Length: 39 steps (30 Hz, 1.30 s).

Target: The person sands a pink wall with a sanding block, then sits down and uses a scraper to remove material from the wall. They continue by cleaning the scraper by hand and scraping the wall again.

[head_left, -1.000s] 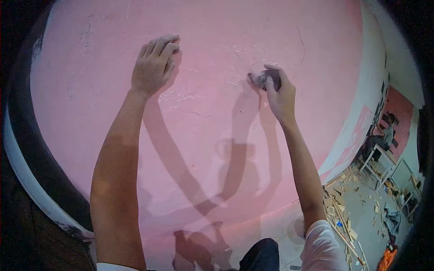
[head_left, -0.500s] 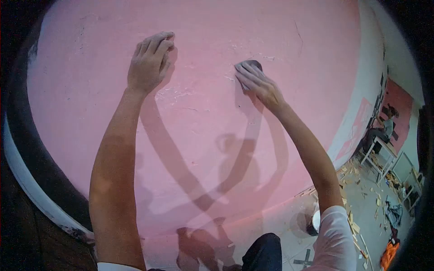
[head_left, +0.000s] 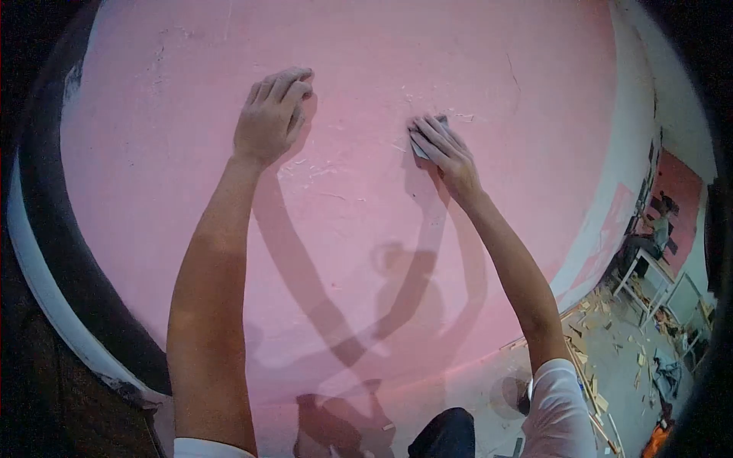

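Note:
My right hand [head_left: 449, 156] presses a folded piece of sandpaper [head_left: 419, 149] flat to the pink wall [head_left: 366, 229]. The sheet is dark grey with a paler edge, and my fingers cover most of it. Higher up and to the left, my left hand [head_left: 271, 118] leans on the same wall, fingers loosely bent and thumb apart, with nothing visible in it. Pale dust coats its fingers. Rough whitish scuffs [head_left: 309, 169] mark the surface between and below my hands. A thin crack [head_left: 512, 70] runs down the wall at upper right.
A dark band [head_left: 84, 259] borders the wall at left. A bucket [head_left: 525, 395] stands low by my right sleeve, partly hidden. Wood scraps [head_left: 599, 401] litter the floor at right. Farther off, another person [head_left: 653, 233] sits on a white table [head_left: 645, 278] by a red wall panel.
The view has shifted, so the wall and both arms appear a little lower and farther right. The sandpaper has turned slightly under my right hand, showing its pale lower edge.

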Tool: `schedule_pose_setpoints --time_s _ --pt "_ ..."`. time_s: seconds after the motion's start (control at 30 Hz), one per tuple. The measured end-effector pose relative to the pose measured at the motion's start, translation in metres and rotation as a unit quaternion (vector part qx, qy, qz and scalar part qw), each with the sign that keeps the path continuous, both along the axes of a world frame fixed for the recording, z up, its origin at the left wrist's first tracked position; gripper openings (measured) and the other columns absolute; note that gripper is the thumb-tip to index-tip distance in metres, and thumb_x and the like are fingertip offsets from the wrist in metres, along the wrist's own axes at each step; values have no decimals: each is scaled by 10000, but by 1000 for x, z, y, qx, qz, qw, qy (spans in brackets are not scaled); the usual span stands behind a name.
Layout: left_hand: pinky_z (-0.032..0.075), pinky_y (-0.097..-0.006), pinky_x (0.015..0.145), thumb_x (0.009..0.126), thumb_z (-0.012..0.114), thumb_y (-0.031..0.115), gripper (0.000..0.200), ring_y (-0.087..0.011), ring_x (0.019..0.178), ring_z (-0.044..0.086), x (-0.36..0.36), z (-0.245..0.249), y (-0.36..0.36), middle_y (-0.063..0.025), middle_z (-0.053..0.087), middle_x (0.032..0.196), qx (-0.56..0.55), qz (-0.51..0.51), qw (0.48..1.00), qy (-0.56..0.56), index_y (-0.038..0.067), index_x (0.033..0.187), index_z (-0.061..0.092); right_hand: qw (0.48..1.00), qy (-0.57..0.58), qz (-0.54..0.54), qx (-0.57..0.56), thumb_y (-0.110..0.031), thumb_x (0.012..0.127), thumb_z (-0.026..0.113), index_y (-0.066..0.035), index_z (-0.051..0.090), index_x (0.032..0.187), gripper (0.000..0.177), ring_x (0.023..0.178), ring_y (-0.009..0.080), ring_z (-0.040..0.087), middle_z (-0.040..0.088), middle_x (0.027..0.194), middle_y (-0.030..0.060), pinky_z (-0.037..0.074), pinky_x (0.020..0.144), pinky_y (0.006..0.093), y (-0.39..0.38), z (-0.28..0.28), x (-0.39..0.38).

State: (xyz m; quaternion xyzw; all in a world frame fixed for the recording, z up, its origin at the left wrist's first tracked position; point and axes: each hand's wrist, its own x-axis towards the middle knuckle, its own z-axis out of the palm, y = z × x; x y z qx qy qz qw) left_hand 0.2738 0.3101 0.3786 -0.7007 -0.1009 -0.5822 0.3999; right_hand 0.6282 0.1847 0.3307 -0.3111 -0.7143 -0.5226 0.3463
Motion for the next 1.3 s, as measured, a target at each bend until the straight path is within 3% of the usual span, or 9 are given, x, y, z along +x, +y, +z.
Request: schedule_pose_setpoints --time_s 0.17,0.27,0.4,0.5,0.6,0.8,0.9,1.07,1.3 --pt "463 -455 1072 938 644 140 262 -305 1287 579 3 2 5 -62 612 1414 12 -1 1000 -4 113 1198 629 993 52 16 104 -131 778 841 -257 773 1195 441 1159 269 649 695 1206 25 386 1173 533 21 59 -47" --pt "463 -456 1076 934 646 136 266 -300 1282 585 1 1 0 -60 614 1405 8 -6 1000 -1 113 1198 630 983 110 26 142 -50 834 798 -274 836 1105 353 1056 256 625 686 1062 -2 404 1137 443 23 82 -67" --pt "463 -458 1081 934 648 136 267 -299 1276 587 1 1 1 -65 620 1390 -1 -1 1000 -4 115 1200 630 992 70 54 96 -125 784 842 -261 807 1107 352 1121 281 632 665 1220 43 457 1060 487 32 83 -60" --pt "465 -459 1078 932 649 134 272 -302 1270 587 1 1 2 -70 620 1386 5 -10 1000 -6 111 1202 628 990 57 74 103 -119 800 834 -236 804 1133 355 1152 307 622 654 1259 61 480 1039 441 33 76 -57" --pt "468 -458 1072 929 651 130 274 -304 1265 588 1 1 5 -73 622 1383 16 -23 1000 -2 109 1202 627 994 8 9 108 -138 828 813 -229 784 1192 376 1163 313 613 653 1263 64 465 1032 477 33 70 -50" --pt "468 -455 1065 934 652 133 268 -309 1260 589 0 0 3 -74 625 1380 8 -30 1000 -5 108 1199 627 971 205 -43 111 -149 873 755 -219 742 1260 393 1197 355 583 633 1296 115 421 1034 537 34 50 -63" --pt "465 -454 1066 934 654 141 273 -313 1261 588 -1 1 3 -68 623 1389 6 -22 1000 -1 108 1203 625 995 -13 -98 30 -118 872 711 -209 721 1278 416 1211 364 570 624 1288 129 423 1013 561 45 -10 -67" --pt "473 -424 1075 901 666 119 246 -261 1269 581 1 1 2 -23 618 1357 9 -8 1000 -14 133 1138 603 995 -26 -97 16 -121 864 685 -166 733 1185 328 1207 359 561 611 1290 149 434 995 555 41 -5 -46" --pt "465 -454 1058 919 654 126 283 -308 1266 585 1 0 2 -58 616 1402 13 -13 1000 1 110 1200 619 993 60 -95 33 -157 909 670 -160 758 1114 223 1183 351 560 587 1271 157 443 1005 526 24 26 -54"
